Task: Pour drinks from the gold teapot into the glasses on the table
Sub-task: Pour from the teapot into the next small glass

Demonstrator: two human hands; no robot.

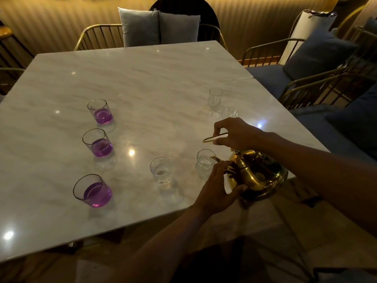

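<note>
Two bare forearms reach in from the bottom edge toward the near right corner of the marble table (142, 78). Nearest, the left hand (216, 190) is curled against the side of the gold teapot (258, 174), thumb low on the belly and fingertips (228, 164) up by the base of the spout — steadying it rather than closing fully around it. That teapot sits at the table's right edge, spout aimed left at a small clear glass (205, 163) just beside it. Above the pot, the right hand (236, 132) pinches the thin gold handle (215, 137) between thumb and fingers, the loop sticking out to the left.

Left of the spout glass stands another ribbed clear glass (161, 170); whether either one holds liquid I cannot tell. Along the left side runs a column of three tumblers with purple drink — the near tumbler (92, 190), the middle tumbler (98, 142) and the far tumbler (100, 111), each well apart from the next. Beyond the right hand, a far clear glass (215, 98) stands upright, with a blurred glassy shape (229, 113) just in front of it. Wire-backed chairs with grey cushions (159, 27) ring the far side.
</note>
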